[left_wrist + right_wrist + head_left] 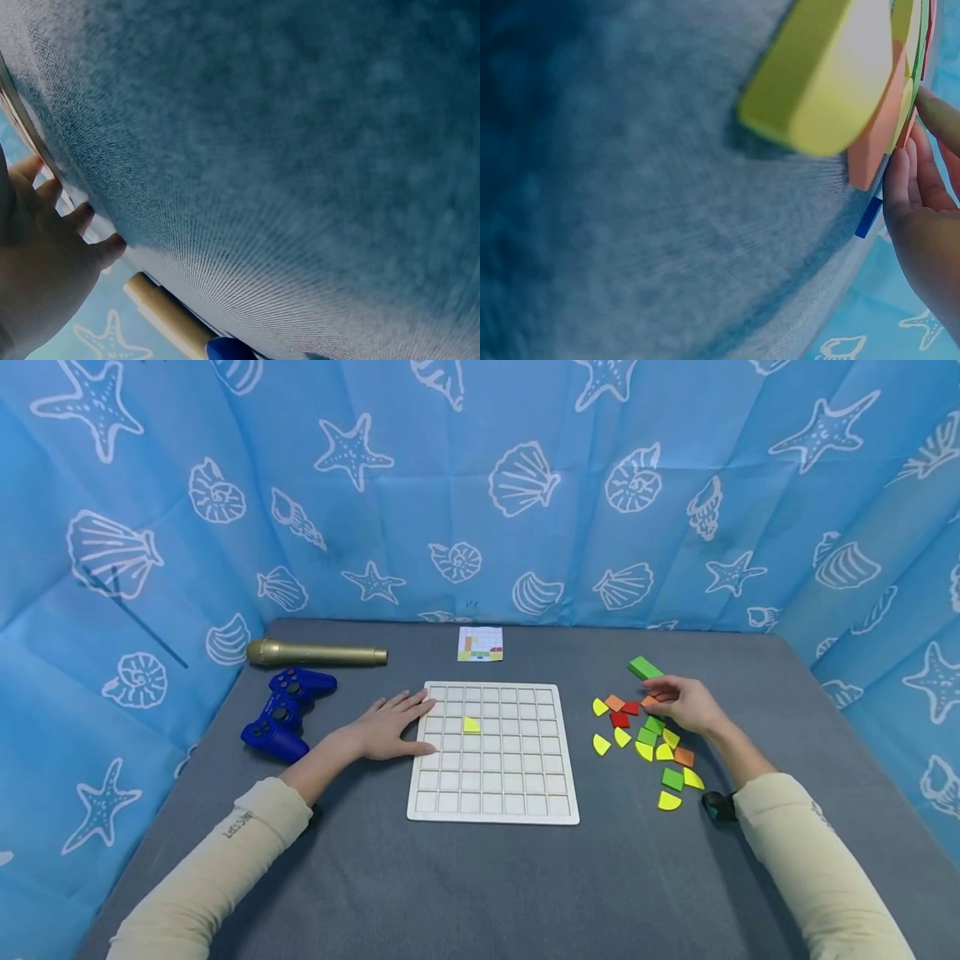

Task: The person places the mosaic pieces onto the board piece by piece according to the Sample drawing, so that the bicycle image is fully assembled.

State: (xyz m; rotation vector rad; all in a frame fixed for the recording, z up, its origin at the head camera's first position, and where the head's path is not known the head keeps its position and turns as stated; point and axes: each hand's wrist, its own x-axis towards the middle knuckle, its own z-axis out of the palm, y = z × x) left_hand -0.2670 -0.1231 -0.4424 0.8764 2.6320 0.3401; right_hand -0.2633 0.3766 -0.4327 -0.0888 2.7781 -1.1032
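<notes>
A white grid board [491,810] lies flat in the middle, with one yellow quarter-circle tile [471,725] in its upper left part. My left hand [390,727] rests at the board's left edge, fingers spread and fingertips on its rim. To the right, my right hand [686,703] reaches over scattered tiles. Its thumb and fingers pinch an orange tile [649,701], partly hidden by them. Close by are red tiles [619,720], a green tile [672,779], yellow quarter-circles [670,801] and a long green block [645,667]. A blue piece [868,217] shows beside the fingers in the right wrist view.
A small pattern card [480,644] lies behind the board. At the back left are a gold microphone [318,653] and a blue game controller [288,714]. A blue curtain [480,502] with shell prints hangs around the grey table [465,893].
</notes>
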